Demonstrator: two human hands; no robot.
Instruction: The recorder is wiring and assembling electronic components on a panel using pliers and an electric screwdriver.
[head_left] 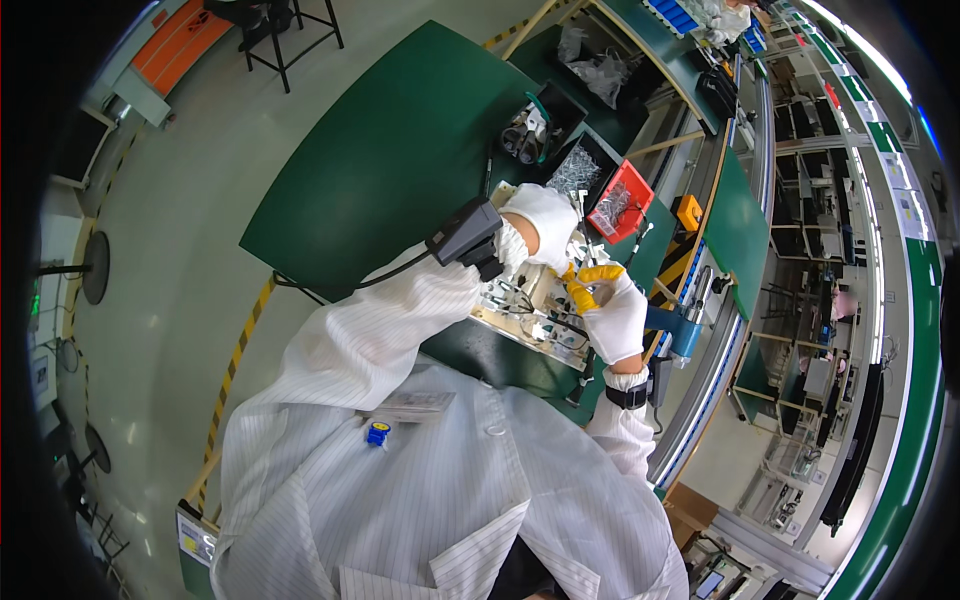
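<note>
Both hands wear white gloves, the right one with yellow fingertips, and meet over a pale board (540,335) carrying dark cables and small white and metal parts. My left hand (545,222) reaches across the far side of the board; its back faces up and its fingers are mostly hidden. My right hand (612,308) is at the board's right side, its thumb and fingers curled together in a pinch. What lies between them is too small to make out. Just beyond my hands are a red bin (622,202) of small metal parts and a black bin (578,172) of screws.
A green tabletop (370,150) spreads to the left. A dark tray (540,128) holds black-handled tools. To the right are a blue tool (683,332), a yellow box (688,213) and a conveyor rail (715,370). A dark device (465,232) with a cable sits on my left wrist.
</note>
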